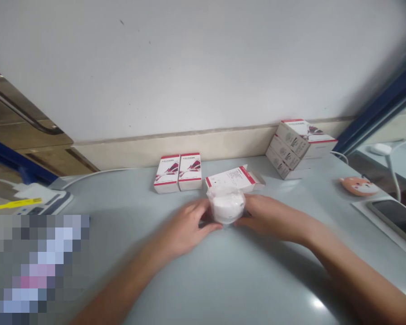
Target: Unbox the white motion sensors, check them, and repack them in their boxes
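My left grip (184, 223) and right grip (274, 216) press lightly and evenly from both sides on the plastic-wrapped white round item (226, 206), just in front of the open carton (235, 178).

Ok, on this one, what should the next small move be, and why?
Probably ease the plastic-wrapped white round item toward the white-and-red carton lying just behind it: the left hand and right hand hold it from both sides, and the carton's end looks open.

White object in clear plastic (226, 206), white boxes (167, 174) with red bands, pale grey tabletop (122, 216)
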Motion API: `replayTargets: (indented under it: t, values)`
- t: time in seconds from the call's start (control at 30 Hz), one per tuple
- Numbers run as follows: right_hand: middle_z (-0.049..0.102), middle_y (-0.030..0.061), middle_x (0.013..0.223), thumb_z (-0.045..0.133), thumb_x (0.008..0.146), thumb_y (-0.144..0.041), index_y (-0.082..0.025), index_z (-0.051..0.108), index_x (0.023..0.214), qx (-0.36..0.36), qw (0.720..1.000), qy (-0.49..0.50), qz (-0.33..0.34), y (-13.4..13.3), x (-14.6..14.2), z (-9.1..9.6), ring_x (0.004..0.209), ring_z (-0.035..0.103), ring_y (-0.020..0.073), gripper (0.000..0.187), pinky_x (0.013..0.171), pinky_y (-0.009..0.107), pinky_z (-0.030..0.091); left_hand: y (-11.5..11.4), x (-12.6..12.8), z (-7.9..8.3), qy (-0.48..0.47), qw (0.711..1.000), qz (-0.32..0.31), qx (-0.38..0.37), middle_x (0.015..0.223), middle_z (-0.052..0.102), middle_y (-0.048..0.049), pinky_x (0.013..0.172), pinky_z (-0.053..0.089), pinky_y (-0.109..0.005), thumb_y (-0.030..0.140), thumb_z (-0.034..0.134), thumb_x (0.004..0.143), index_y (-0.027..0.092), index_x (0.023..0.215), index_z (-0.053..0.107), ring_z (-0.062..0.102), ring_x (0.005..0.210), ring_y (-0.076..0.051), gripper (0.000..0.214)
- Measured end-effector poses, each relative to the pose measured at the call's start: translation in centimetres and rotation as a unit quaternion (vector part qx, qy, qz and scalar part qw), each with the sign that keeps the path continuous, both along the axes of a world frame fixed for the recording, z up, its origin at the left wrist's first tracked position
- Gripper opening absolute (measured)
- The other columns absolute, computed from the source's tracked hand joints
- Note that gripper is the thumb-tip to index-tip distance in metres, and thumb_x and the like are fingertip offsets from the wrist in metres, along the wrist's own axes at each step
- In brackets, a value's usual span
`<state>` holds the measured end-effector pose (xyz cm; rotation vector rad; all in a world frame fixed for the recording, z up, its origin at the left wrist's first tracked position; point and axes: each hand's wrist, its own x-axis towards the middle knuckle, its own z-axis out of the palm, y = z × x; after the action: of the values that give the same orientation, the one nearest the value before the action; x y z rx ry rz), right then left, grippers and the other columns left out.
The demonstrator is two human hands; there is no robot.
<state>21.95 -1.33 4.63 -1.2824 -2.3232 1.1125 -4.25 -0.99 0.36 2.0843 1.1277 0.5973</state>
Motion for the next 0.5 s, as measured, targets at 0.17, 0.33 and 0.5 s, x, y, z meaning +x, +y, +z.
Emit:
replayTargets:
  t: [0.17,0.33,0.5]
  values:
    - [0.069,0.0075,0.142,0.070,0.093,-0.029,-0.031,0.071,0.129,0.009,1.000,-0.009,0.003,0.1,0.2,-0.1,0.121,0.068,0.0347,0.037,0.100,0.046,0.050,-0.5,0.2,0.2,-0.014,0.998,0.028,0.047,0.100,0.075,-0.0057,0.077,0.049,-0.038,0.052,0.083,0.083,0.029,0.109,0.072,0.068,0.092,-0.030,0.037]
    - [0.075,0.0060,0.126,0.079,0.088,-0.043,-0.029,0.071,0.126,-0.005,1.000,0.028,-0.007,0.1,1.4,0.8,0.108,0.069,0.0298,0.041,0.090,0.039,0.053,-1.2,1.0,0.8,-0.074,0.996,0.049,0.017,0.112,0.072,-0.0061,0.084,0.051,-0.037,0.049,0.079,0.088,0.031,0.136,0.063,0.065,0.094,-0.026,0.054]
    - [0.075,0.0054,0.127,0.071,0.092,-0.032,-0.028,0.072,0.117,-0.031,0.999,0.031,0.006,0.2,0.6,0.3,0.111,0.069,0.0290,0.025,0.093,0.038,0.053,-1.3,1.5,0.1,-0.097,0.994,0.058,-0.010,0.111,0.071,-0.0063,0.079,0.050,-0.035,0.052,0.076,0.091,0.029,0.128,0.068,0.063,0.092,-0.023,0.045]
